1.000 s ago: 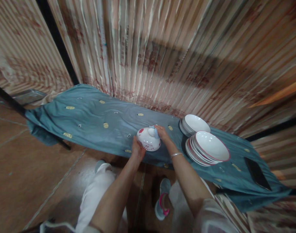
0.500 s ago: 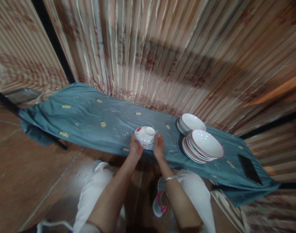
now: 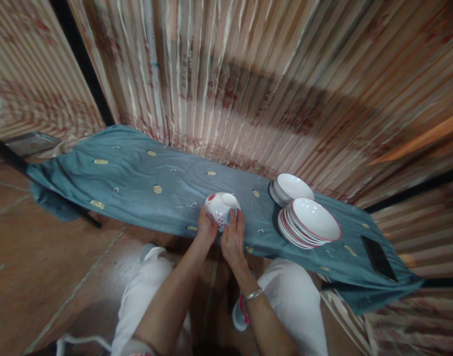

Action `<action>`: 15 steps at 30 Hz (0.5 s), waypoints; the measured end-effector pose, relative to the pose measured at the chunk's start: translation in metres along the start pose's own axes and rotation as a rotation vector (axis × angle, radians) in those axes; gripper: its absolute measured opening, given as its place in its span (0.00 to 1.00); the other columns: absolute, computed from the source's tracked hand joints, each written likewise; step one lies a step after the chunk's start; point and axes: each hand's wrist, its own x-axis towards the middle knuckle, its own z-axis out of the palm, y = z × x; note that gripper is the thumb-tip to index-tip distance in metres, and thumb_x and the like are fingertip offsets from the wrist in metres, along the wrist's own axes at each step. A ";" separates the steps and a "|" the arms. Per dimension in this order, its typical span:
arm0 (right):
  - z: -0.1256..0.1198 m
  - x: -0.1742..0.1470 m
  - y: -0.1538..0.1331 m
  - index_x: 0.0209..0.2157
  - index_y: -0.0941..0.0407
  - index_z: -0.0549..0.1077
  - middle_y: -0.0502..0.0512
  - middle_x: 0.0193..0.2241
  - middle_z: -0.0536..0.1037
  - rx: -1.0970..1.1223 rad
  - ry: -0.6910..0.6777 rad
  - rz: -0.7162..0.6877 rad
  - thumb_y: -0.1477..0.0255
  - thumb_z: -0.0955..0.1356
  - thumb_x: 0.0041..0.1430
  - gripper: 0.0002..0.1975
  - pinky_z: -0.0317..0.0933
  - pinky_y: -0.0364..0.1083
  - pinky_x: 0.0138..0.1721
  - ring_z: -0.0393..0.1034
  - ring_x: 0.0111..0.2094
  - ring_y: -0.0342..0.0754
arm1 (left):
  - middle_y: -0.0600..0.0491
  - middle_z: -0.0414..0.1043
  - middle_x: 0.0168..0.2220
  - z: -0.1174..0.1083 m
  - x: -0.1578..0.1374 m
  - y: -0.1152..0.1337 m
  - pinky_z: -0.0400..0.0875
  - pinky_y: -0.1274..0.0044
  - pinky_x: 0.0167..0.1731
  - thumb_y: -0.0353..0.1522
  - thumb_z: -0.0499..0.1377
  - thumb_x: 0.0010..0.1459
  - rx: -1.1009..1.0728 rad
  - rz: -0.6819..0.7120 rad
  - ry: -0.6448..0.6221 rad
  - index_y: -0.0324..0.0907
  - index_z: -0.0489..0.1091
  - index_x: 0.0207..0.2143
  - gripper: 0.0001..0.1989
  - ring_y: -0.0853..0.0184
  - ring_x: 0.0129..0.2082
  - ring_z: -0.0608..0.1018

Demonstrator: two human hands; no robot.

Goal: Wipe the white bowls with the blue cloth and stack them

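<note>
A white bowl (image 3: pixel 219 203) with red markings is tilted upside down, its foot ring facing up. My left hand (image 3: pixel 207 225) grips it from the left side, fingers closed around the rim. My right hand (image 3: pixel 234 235) presses against the bowl's front right side, below the foot. Between its fingers and the bowl shows a light blue piece of what looks like cloth (image 3: pixel 222 227), mostly hidden by the hand. To the right stand a stack of red-rimmed white bowls (image 3: pixel 315 220) and, behind it, a second stack of white bowls (image 3: pixel 294 187).
A teal cloth (image 3: pixel 137 173) with yellow pineapple prints covers the long narrow table. A black phone (image 3: pixel 378 257) lies near its right end. Striped curtains (image 3: pixel 226 89) hang behind, and dark posts (image 3: pixel 85 64) frame the table. A metal tray (image 3: pixel 31 143) is at the far left.
My right hand has moved left and turned, going from the bowl's right edge to its front face. My left hand keeps its hold, and the bowl has barely shifted.
</note>
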 end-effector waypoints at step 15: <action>-0.024 0.053 -0.030 0.60 0.67 0.67 0.75 0.63 0.64 -0.221 -0.201 -0.364 0.78 0.61 0.66 0.22 0.49 0.59 0.66 0.52 0.68 0.59 | 0.43 0.81 0.41 -0.002 -0.003 0.002 0.73 0.75 0.52 0.38 0.43 0.70 -0.049 -0.047 -0.006 0.31 0.71 0.54 0.25 0.63 0.47 0.81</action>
